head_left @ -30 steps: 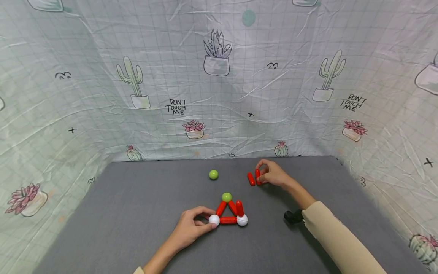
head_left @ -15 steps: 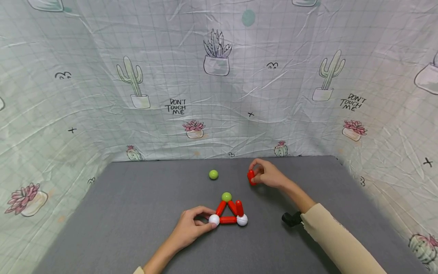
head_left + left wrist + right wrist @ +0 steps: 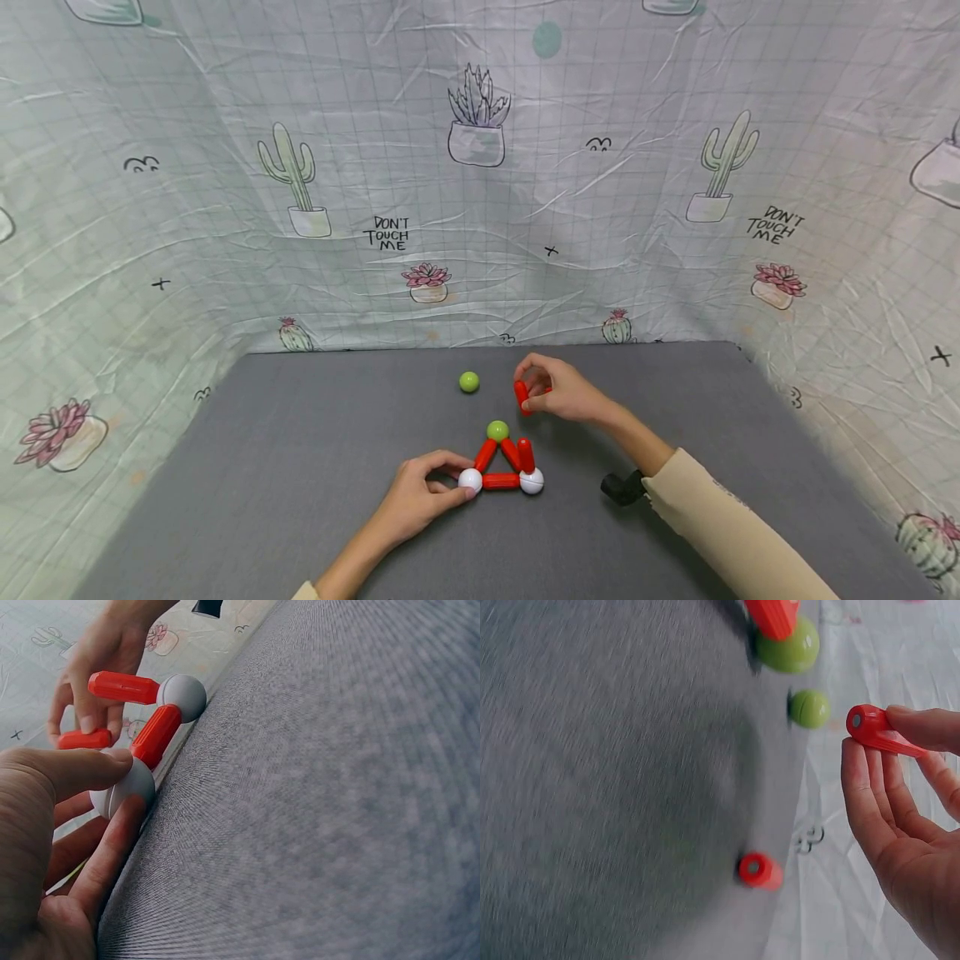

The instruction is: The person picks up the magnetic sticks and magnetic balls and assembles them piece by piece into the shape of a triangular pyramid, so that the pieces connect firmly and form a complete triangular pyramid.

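My left hand [image 3: 422, 493] pinches a white ball [image 3: 470, 481] at the near left corner of a triangle on the table. Red magnetic rods link that ball, a green ball [image 3: 497, 431] at the far corner and a second white ball [image 3: 532, 481]. From the second white ball another red rod [image 3: 526, 456] sticks up. Beyond the triangle, my right hand [image 3: 564, 392] pinches a loose red magnetic rod [image 3: 881, 735] between thumb and fingers, above the table. A grey disc shows in that rod's end in the right wrist view.
A loose green ball [image 3: 469, 382] rests at the back of the grey table [image 3: 300, 467]. One more red rod [image 3: 761, 871] lies on the table, mostly hidden behind my right hand in the head view. A printed cloth [image 3: 480, 208] hangs behind.
My right hand has lifted the red rod, carrying it left and a little nearer the triangle. The other loose rod stays behind. My left hand keeps its hold on the white ball.
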A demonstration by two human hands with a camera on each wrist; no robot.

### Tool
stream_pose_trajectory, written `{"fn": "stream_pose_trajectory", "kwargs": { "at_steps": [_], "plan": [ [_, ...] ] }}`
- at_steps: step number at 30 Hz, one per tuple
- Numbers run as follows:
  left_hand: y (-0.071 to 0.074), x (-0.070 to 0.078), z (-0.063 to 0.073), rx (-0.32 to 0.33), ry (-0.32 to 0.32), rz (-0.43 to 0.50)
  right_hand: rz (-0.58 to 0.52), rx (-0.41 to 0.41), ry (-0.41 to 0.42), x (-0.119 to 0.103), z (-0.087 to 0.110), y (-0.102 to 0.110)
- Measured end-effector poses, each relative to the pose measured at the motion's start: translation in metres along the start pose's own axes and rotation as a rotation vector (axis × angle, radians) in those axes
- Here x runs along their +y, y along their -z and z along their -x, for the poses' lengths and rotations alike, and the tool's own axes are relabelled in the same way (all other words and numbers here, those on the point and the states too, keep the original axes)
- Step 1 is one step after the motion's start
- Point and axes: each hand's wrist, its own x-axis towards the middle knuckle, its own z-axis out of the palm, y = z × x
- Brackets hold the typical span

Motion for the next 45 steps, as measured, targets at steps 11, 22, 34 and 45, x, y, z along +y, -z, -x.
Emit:
{"fn": "stream_pose_trajectory", "kwargs": {
  "at_steps": [11,22,34,45],
  "plan": [
    [0.000,0.001,0.000,-0.001,-0.005,0.006,0.014,-0.055,0.051,-0.010,-0.008,-0.023],
    [0.000,0.000,0.000,0.001,-0.015,0.005,0.034,-0.046,0.041,-0.009,-0.011,-0.030],
    [0.001,0.000,0.000,-0.006,-0.016,0.007,-0.002,-0.055,0.042,-0.008,-0.010,-0.033],
    [0.001,-0.001,0.000,-0.006,-0.031,0.002,-0.050,-0.060,0.076,-0.003,-0.008,-0.033]
  ]
}}
